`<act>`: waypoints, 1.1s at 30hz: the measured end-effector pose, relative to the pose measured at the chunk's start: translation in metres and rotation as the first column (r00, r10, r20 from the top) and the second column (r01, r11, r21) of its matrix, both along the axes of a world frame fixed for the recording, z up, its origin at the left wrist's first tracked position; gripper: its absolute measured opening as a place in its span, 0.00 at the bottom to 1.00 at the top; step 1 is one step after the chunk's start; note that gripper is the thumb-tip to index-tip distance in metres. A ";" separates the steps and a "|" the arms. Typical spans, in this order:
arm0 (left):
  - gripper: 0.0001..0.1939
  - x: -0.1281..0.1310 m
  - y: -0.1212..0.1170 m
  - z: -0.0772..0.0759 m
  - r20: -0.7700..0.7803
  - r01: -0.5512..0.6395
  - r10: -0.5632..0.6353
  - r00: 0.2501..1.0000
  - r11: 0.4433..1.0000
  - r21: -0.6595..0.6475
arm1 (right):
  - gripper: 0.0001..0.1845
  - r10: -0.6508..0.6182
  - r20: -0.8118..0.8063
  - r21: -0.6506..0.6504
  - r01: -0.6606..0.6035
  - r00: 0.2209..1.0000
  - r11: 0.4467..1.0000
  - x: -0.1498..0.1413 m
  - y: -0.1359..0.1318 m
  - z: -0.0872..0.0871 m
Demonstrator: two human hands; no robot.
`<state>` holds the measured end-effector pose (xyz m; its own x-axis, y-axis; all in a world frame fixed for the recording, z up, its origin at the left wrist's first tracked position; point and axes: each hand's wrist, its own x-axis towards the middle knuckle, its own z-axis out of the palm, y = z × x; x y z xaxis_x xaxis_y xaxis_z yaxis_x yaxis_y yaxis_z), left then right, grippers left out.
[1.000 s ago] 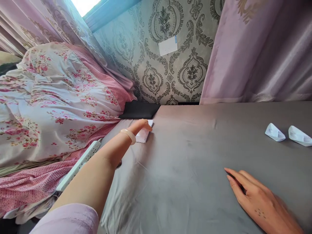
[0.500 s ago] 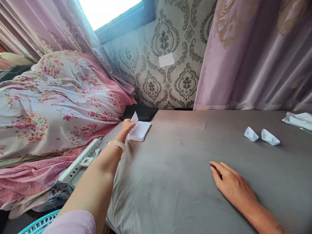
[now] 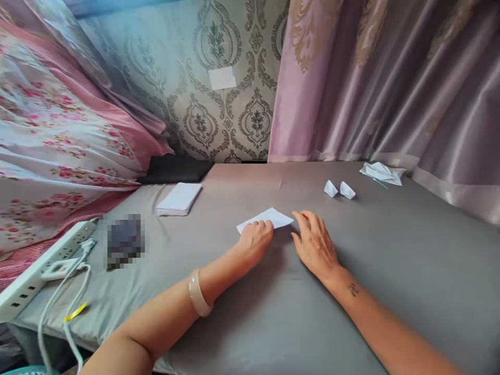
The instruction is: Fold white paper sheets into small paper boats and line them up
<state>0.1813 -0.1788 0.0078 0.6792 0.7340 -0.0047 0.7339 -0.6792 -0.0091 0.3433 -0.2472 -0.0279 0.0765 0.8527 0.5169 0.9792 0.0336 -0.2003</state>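
My left hand (image 3: 255, 240) is closed on the near edge of a white sheet of paper (image 3: 273, 215), which is held a little tilted above the grey cloth. At the sheet's right corner is my right hand (image 3: 314, 239), its fingers apart and curved; whether a fingertip touches the paper I cannot tell. A stack of white paper (image 3: 180, 199) lies to the left, farther back. Two small folded paper boats (image 3: 330, 188) stand beyond my right hand.
Crumpled white paper (image 3: 383, 173) lies at the back right. On the left are a white power strip (image 3: 47, 265) with cables, a blurred dark item (image 3: 125, 239) and floral bedding (image 3: 70, 140). A black flat item (image 3: 175, 169) lies against the patterned wall.
My left hand has come from the paper stack to the middle with a sheet in it. My right hand has moved up close to the sheet. The view has swung right.
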 end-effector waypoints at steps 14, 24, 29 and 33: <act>0.18 -0.038 0.022 -0.012 0.142 0.264 -0.262 0.954 0.964 0.007 | 0.17 0.103 0.148 -0.213 -0.070 0.984 0.974 0.015 0.003 0.000; 0.18 -0.037 0.028 -0.023 0.153 0.343 -0.351 0.924 0.936 0.076 | 0.18 0.075 -0.004 -0.172 -0.075 0.997 0.982 0.015 0.000 0.003; 0.12 -0.022 -0.009 -0.012 -0.001 0.238 -0.239 0.971 0.967 0.094 | 0.29 0.214 -0.024 -0.221 -0.214 0.977 0.952 0.002 -0.008 0.006; 0.09 -0.022 -0.008 -0.016 0.114 0.241 -0.246 0.962 0.969 0.057 | 0.29 0.241 -0.057 -0.270 -0.247 0.969 0.931 0.005 -0.007 0.002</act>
